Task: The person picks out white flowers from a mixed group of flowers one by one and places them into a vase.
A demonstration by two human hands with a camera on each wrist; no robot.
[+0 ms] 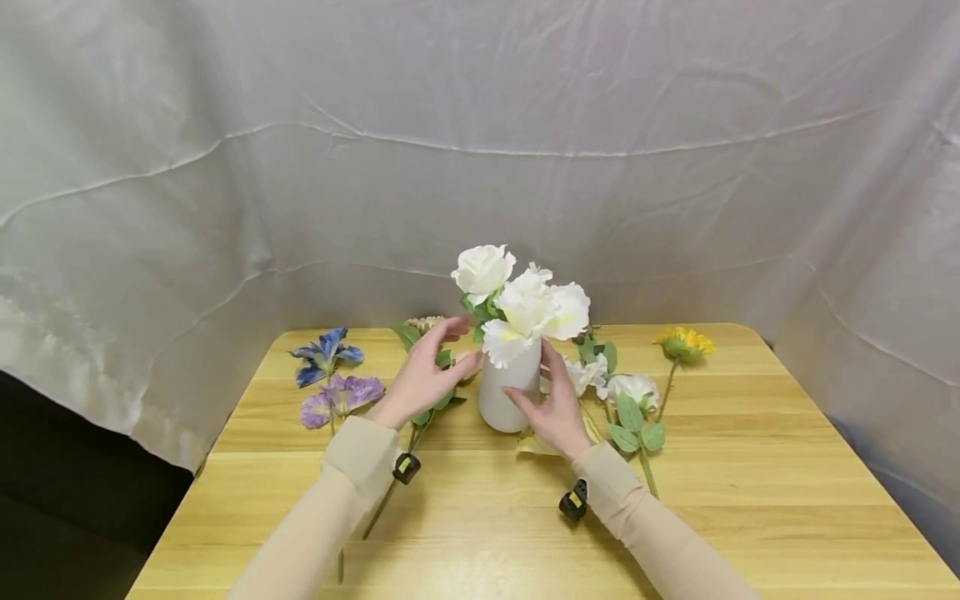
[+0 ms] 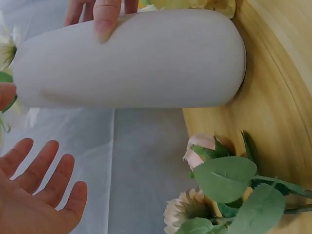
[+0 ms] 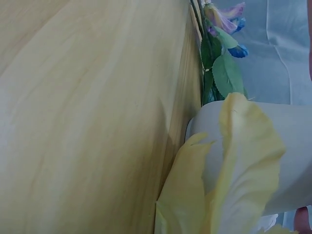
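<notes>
A white vase (image 1: 501,400) stands upright mid-table, holding a white rose (image 1: 483,271) and a large white flower with yellow-tinged petals (image 1: 528,308). My right hand (image 1: 558,408) grips the vase from the right; in the left wrist view its thumb (image 2: 106,19) lies across the near side. To the left of the vase, my left hand (image 1: 427,375) is spread with fingers extended. Its thumb comes close to the vase's upper part; whether it touches cannot be told. The right wrist view shows mostly a yellow flower (image 3: 248,170) in front of the vase.
Blue (image 1: 327,354) and purple flowers (image 1: 345,397) lie left on the wooden table (image 1: 465,533). Pink (image 2: 201,148) and cream flowers (image 2: 187,209) lie beneath my left hand. White flowers (image 1: 633,390) and a yellow-orange one (image 1: 684,343) lie right. Grey cloth (image 1: 525,200) hangs behind.
</notes>
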